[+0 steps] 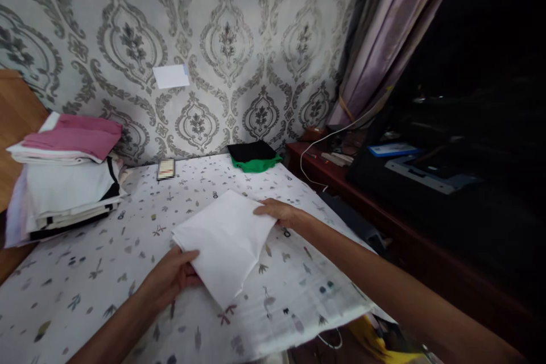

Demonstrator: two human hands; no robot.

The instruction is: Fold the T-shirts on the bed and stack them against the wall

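A folded white cloth [230,239] is held between my two hands, just above a bed-like surface covered with a patterned white sheet [140,205]. My left hand [177,273] grips its lower left edge, thumb on top and fingers underneath. On the upper right corner, my right hand [279,211] pinches the cloth in the same way. One corner of the cloth points toward me. Whether the cloth touches the sheet, I cannot tell.
At the left rises a stack of folded clothes [72,182], a pink one on top. Black and green folded garments [253,154] lie by the patterned wall. A small framed card [166,169] is left of them. A dark red shelf [315,165] with a white cable borders the right side.
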